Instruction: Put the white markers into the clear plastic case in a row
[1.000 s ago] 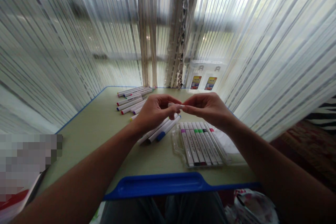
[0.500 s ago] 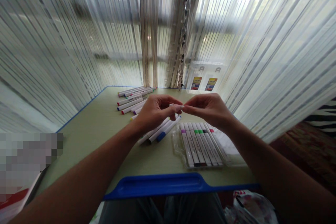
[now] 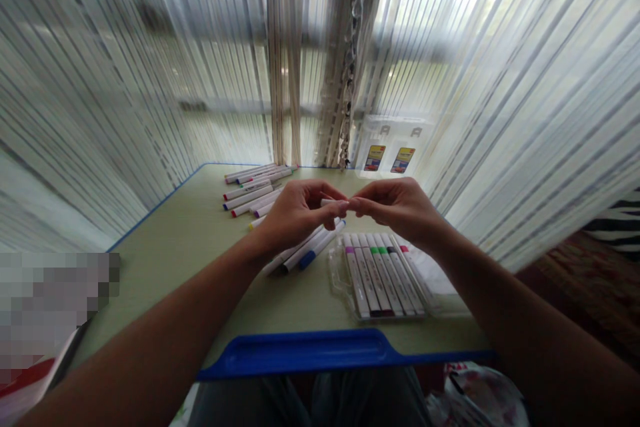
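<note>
Fingertips meet above the middle of the table, where my left hand [image 3: 305, 205] and my right hand [image 3: 387, 201] pinch a white marker [image 3: 330, 203] from both ends. Most of it is hidden by the fingers, so its colour cannot be made out. Just below the hands, an open clear plastic case [image 3: 337, 280] holds a row of white markers [image 3: 377, 273] with purple, green, black and red bands. Under my left hand lie several loose markers [image 3: 313, 250], one with a blue cap.
More loose markers [image 3: 250, 195] lie spread at the back left of the table [image 3: 170, 240]. The case's clear lid [image 3: 390, 153] with two labels stands against the curtain [image 3: 225, 67]. A blue tray edge [image 3: 305, 350] runs along the front, with a plastic bag [image 3: 480, 393] below right.
My right fingertips have shifted slightly along the white marker, and a little more of its white end shows at my left fingers. Everything on the table stays put.
</note>
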{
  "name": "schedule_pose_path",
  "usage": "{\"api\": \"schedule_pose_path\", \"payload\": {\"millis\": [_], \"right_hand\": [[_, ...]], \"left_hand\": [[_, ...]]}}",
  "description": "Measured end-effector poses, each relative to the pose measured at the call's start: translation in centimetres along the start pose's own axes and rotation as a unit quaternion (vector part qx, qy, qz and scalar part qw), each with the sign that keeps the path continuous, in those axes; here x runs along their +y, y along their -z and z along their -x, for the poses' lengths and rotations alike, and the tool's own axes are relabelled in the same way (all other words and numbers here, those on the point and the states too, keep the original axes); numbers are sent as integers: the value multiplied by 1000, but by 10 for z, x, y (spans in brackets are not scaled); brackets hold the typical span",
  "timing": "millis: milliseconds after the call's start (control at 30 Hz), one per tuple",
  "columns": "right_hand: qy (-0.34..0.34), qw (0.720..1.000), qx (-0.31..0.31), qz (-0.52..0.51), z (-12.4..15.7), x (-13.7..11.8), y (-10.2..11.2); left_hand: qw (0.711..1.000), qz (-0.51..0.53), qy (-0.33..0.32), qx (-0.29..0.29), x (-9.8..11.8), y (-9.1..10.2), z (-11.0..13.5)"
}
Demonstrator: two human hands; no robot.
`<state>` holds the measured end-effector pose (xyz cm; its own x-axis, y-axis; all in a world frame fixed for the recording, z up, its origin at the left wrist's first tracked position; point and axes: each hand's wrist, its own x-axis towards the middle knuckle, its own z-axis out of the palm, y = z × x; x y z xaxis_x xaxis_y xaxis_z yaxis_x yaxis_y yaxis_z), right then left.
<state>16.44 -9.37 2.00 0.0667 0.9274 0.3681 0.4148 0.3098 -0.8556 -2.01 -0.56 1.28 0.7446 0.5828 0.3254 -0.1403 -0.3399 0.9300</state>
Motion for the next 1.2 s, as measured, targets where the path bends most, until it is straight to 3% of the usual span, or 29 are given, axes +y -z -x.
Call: {"api": "schedule_pose_path", "payload": {"millis": [933, 1200], "right_hand": [[-51, 986, 28, -155, -2, 5, 5], [-51, 978, 24, -203, -2, 1, 5]], "left_hand": [[969, 184, 25, 163, -3, 15, -10], [962, 208, 23, 174, -3, 18, -10]]}}
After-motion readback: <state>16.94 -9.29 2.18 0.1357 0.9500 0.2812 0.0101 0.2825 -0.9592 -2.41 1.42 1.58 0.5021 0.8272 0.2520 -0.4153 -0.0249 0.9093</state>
